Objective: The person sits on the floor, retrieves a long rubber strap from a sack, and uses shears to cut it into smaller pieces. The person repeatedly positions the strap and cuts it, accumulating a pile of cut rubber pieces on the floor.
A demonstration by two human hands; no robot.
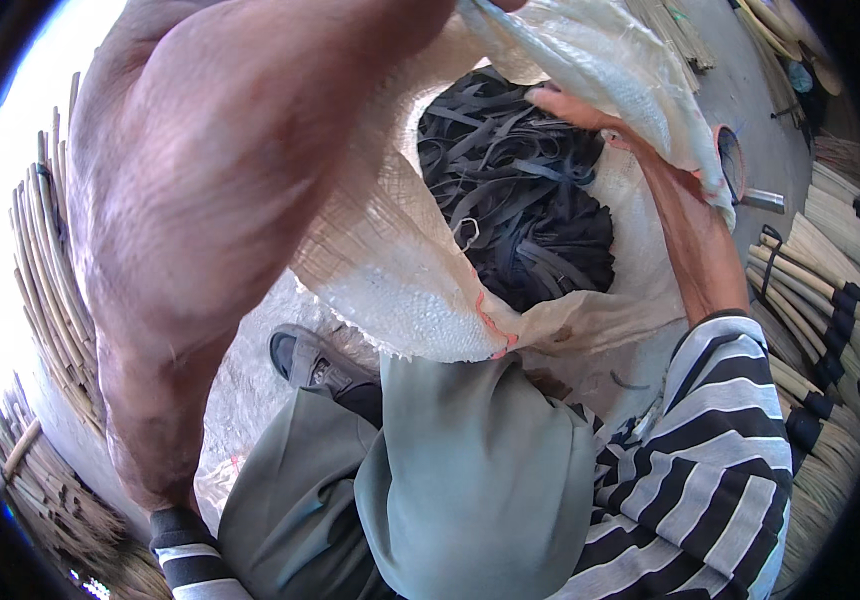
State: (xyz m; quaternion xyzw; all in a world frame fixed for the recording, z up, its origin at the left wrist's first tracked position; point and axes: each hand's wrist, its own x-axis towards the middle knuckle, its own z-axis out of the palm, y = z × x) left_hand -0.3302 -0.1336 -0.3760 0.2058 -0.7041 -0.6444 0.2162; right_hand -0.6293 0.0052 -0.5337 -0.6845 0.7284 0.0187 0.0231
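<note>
A large off-white woven sack (400, 290) stands upright in front of my knees with its mouth wide. Inside lies a tangled heap of dark grey and black fabric strips (520, 190). My left arm crosses close to the camera. At the top edge, my left hand (485, 6) is closed on the sack's raised rim, mostly cut off by the frame. My right arm reaches in over the sack's right side. My right hand (575, 108) is above the strips with a finger stretched out, part of it hidden by a sack fold.
Bundled sticks (45, 270) lean at the left, with a brush-like bundle (50, 490) below them. Bundles with black bindings (820, 300) lie along the right. A round-ended object with a metal tube (740, 170) is beside the sack. My sandalled foot (315, 360) rests on the grey floor.
</note>
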